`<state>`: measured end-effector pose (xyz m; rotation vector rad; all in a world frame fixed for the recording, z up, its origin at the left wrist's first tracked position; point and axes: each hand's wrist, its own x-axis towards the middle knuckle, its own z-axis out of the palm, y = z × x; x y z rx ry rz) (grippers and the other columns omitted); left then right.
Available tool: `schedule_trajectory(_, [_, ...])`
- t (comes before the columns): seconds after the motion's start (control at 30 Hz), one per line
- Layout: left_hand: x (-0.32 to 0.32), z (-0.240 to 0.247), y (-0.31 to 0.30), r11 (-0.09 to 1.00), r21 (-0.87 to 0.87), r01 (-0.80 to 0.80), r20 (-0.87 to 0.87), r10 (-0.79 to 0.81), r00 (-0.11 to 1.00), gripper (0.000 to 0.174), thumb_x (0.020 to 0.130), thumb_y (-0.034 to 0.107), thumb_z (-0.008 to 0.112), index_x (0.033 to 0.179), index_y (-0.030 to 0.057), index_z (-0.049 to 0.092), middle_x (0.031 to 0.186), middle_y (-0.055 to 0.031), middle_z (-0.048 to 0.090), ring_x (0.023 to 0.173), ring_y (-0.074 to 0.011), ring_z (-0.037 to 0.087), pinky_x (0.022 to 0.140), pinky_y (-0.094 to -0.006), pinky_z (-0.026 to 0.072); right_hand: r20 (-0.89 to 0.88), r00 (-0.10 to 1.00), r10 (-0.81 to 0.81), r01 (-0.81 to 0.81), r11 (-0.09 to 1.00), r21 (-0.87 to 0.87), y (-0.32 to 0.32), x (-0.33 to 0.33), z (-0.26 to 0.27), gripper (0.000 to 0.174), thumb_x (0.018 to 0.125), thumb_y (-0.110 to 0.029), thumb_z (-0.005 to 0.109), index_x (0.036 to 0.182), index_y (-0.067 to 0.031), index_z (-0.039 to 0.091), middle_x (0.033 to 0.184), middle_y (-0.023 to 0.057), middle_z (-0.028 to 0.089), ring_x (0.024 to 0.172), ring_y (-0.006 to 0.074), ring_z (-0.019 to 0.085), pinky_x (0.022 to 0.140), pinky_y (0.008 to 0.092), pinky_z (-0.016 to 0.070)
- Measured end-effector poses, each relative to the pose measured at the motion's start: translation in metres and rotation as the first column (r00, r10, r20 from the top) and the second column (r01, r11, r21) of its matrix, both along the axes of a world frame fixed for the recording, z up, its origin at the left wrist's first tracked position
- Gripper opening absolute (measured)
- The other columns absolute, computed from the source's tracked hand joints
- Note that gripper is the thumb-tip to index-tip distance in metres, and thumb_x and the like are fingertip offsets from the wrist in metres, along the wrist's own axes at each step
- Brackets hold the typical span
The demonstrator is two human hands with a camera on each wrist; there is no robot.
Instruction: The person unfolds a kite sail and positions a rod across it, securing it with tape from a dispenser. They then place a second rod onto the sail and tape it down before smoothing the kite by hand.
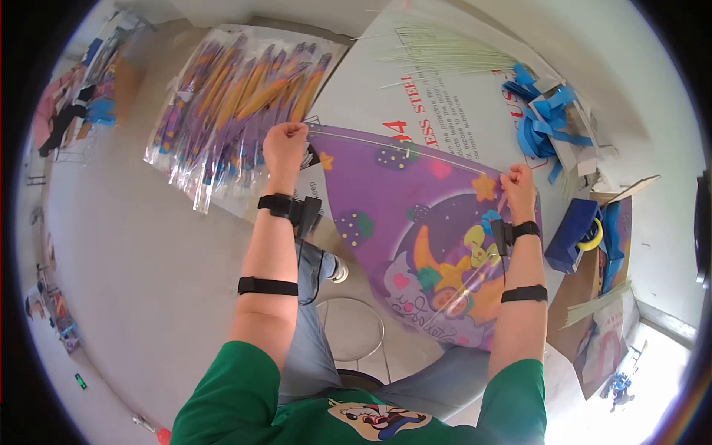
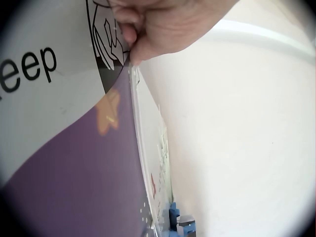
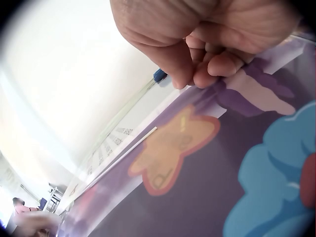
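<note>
A large purple sheet (image 1: 371,185), printed with stars, strawberries and cartoon figures, spreads between my two hands. Along its far edge runs a thin pale rod (image 1: 397,143). My left hand (image 1: 285,148) pinches the sheet's left corner; in the left wrist view, thumb and fingers (image 2: 138,47) meet at the rod's end. At the right, my right hand (image 1: 519,189) pinches the same far edge beside an orange star (image 3: 173,148). The rod's near end shows beside that star, short of the right fingertips. A second thin rod (image 1: 463,289) lies slanted over the lower print.
Beneath lies a white board (image 1: 356,81) with red and black lettering. Bagged purple-and-yellow pieces (image 1: 245,96) sit at the left. Thin pale sticks (image 1: 445,48) and blue strips (image 1: 545,126) lie at the back right, near a blue tape dispenser (image 1: 571,236). A round stool (image 1: 352,326) stands below.
</note>
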<state>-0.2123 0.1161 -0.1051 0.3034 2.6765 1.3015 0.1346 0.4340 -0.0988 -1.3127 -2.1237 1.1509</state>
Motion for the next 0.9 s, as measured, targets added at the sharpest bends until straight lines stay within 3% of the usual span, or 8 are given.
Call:
schedule_trajectory(0.3, [0.002,0.003,0.001,0.995,0.096,-0.017,0.059,0.011,0.998,0.019,0.076,0.019,0.07,0.084,0.0021,0.071,0.073,-0.0077,0.067,0.069,-0.0189,0.064,0.067,-0.0303,0.0491,0.037,0.998,-0.043,0.044,0.998,-0.042,-0.008,-0.007,0.014,0.03,0.081,-0.003,0.067,0.105,-0.0014,0.051,0.077,0.0037,0.06,0.068,0.0101,0.056,0.063,0.0242,0.0464])
schedule_trajectory(0.63, [0.002,0.004,0.003,0.999,0.04,-0.023,0.027,0.022,0.999,0.018,0.075,0.019,0.07,0.081,0.0027,0.071,0.073,-0.0084,0.067,0.069,-0.0207,0.065,0.068,-0.0312,0.0494,0.035,0.999,-0.032,0.033,0.999,-0.007,-0.005,-0.005,0.008,0.029,0.08,-0.003,0.067,0.105,-0.0016,0.051,0.076,0.0026,0.06,0.068,0.0091,0.056,0.063,0.024,0.0463])
schedule_trajectory(0.8, [0.001,-0.006,0.002,0.999,0.043,-0.013,-0.064,0.016,0.998,0.022,0.074,0.019,0.072,0.087,0.0027,0.065,0.082,-0.0083,0.066,0.076,-0.0221,0.064,0.071,-0.0328,0.0493,0.043,0.998,-0.034,0.034,0.999,0.011,-0.003,-0.003,0.004,0.03,0.079,-0.005,0.069,0.103,-0.0018,0.051,0.076,0.0041,0.061,0.068,0.0109,0.057,0.064,0.0255,0.0471])
schedule_trajectory(0.9, [-0.001,-0.007,0.002,0.997,0.076,-0.025,0.003,0.025,1.0,0.026,0.075,0.019,0.073,0.093,0.0031,0.062,0.084,-0.0085,0.066,0.078,-0.0224,0.063,0.072,-0.0338,0.0491,0.052,0.998,-0.034,0.033,0.999,0.013,-0.002,-0.003,0.003,0.031,0.079,-0.006,0.069,0.103,-0.0018,0.052,0.076,0.0044,0.061,0.069,0.0116,0.058,0.064,0.0258,0.0474])
